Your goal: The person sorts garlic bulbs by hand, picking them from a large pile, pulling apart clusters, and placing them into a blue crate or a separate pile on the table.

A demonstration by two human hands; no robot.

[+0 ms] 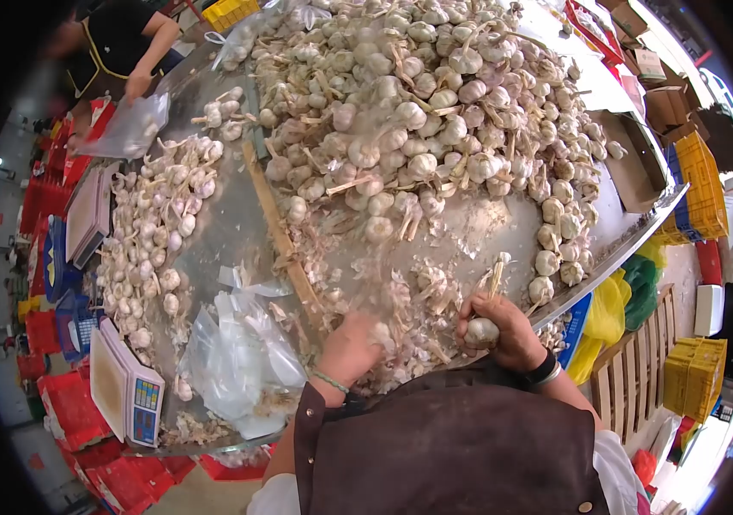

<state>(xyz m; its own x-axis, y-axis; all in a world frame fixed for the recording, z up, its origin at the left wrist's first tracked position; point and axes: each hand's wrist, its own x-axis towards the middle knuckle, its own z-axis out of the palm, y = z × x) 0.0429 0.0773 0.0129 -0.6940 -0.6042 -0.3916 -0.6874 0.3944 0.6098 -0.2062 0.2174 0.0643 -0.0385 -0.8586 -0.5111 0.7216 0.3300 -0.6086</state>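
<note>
My right hand [510, 330] is closed around a garlic bulb [481, 333], its dry stem sticking up past the thumb. To the left, my left hand [351, 350] is low over the loose garlic skins [413, 300] at the near edge; its fingertips are blurred and a pale patch shows beside them. Beyond both hands rises a large heap of garlic bulbs [435, 103] with stems. A row of bulbs [555, 245] runs down the right side toward my right hand.
A wooden strip [280, 232] divides the metal table. Left of it lie more garlic bulbs [156, 232], clear plastic bags [238, 352] and two scales [126, 382]. A co-worker [130, 51] holds a plastic bag at the far left. An open carton [632, 159] sits at the right edge.
</note>
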